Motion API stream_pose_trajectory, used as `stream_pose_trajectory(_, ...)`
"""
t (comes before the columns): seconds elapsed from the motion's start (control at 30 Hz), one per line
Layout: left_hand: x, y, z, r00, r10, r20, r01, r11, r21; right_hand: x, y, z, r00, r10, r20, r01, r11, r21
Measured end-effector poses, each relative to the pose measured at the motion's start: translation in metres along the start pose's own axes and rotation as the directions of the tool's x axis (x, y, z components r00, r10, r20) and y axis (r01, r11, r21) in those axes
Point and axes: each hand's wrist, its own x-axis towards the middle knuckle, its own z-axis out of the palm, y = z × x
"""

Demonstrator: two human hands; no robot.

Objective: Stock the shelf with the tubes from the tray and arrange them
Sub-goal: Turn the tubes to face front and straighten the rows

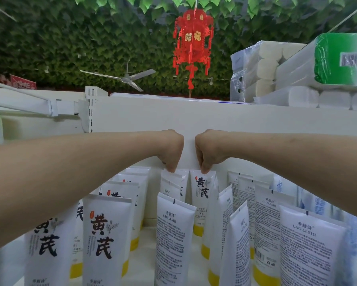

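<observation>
Several white tubes with yellow caps stand cap-down in rows on the white shelf (153, 230). My left hand (170, 153) reaches over them and pinches the top seam of a back-row tube (172, 185) that shows its printed back. Right beside it, my right hand (207, 153) pinches the top of a neighbouring back-row tube (202, 190) that shows its front with large black characters. Both tubes stand upright against the shelf's back panel (194, 118). No tray is in view.
More tubes fill the front rows; one (106, 238) faces forward and one (172, 242) faces backward. Packs of paper rolls (260, 69) and a green-wrapped pack (338, 58) sit on top of the shelf unit. A red lantern (192, 42) hangs above.
</observation>
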Motion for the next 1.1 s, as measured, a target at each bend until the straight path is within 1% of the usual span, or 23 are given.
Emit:
stream_pose_trajectory(0.2,0.000,-0.001,0.001,1.000,0.008,-0.003,-0.008,1.000,-0.001,0.003,0.000,-0.002,1.000,-0.002,0.021,0.002,1.000,-0.007)
stream_pose_trajectory(0.4,-0.002,0.001,-0.001,1.000,-0.002,0.003,0.002,0.998,-0.062,0.007,0.002,0.000,0.999,-0.005,0.038,0.004,1.000,0.010)
stream_pose_trajectory(0.53,-0.007,0.002,-0.002,0.999,-0.033,0.023,0.036,0.993,-0.115,0.006,0.004,-0.001,0.998,-0.003,0.060,-0.002,0.996,0.088)
stream_pose_trajectory(0.67,-0.017,-0.001,-0.016,0.995,-0.095,-0.015,0.091,0.983,-0.162,-0.005,0.011,-0.016,0.998,0.003,0.064,-0.016,0.979,0.204)
stream_pose_trajectory(0.77,-0.027,-0.005,-0.029,0.981,-0.177,0.081,0.189,0.963,-0.192,-0.021,0.018,-0.032,0.997,-0.009,0.071,-0.010,0.967,0.254)
stream_pose_trajectory(0.87,-0.035,-0.006,-0.032,0.949,-0.240,0.203,0.280,0.939,-0.200,-0.034,0.022,-0.040,0.993,0.001,0.122,-0.031,0.969,0.244)
stream_pose_trajectory(0.97,-0.038,-0.002,-0.027,0.917,-0.268,0.296,0.337,0.917,-0.215,-0.043,0.020,-0.038,0.982,0.026,0.190,-0.067,0.974,0.215)
stream_pose_trajectory(1.03,-0.039,0.001,-0.023,0.904,-0.275,0.328,0.357,0.907,-0.223,-0.047,0.016,-0.035,0.971,0.035,0.237,-0.084,0.976,0.200)
stream_pose_trajectory(1.1,-0.040,0.004,-0.021,0.906,-0.271,0.324,0.355,0.904,-0.237,-0.049,0.012,-0.031,0.960,0.037,0.277,-0.092,0.978,0.186)
